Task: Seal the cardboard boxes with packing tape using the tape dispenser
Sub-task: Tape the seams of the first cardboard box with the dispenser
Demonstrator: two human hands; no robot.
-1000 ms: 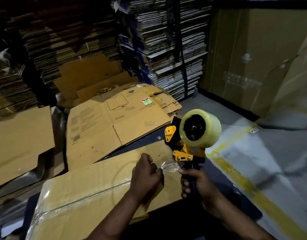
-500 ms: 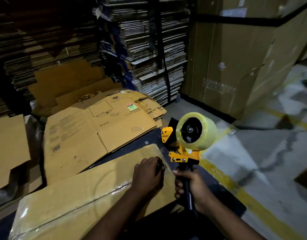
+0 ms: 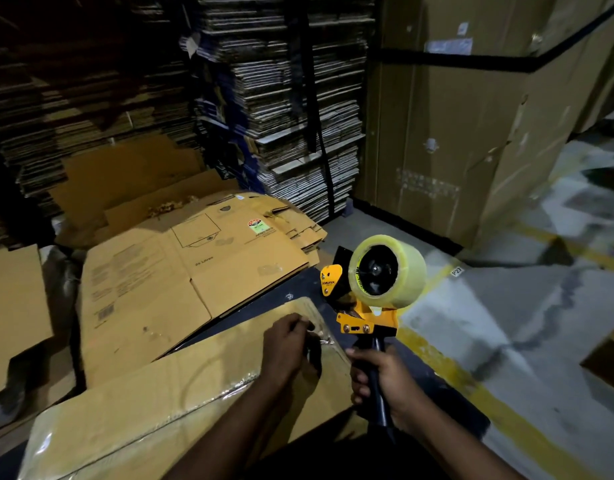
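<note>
Tape dispenser gripped upright, right hand

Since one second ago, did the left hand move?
Yes. The left hand went down onto the cardboard box, near its far corner.

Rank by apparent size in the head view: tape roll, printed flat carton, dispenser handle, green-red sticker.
1. printed flat carton
2. tape roll
3. dispenser handle, partly hidden by the right hand, so its rank against the roll is unsure
4. green-red sticker

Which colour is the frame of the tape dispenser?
Yellow-orange; the tape dispenser shows best in the head view.
</note>
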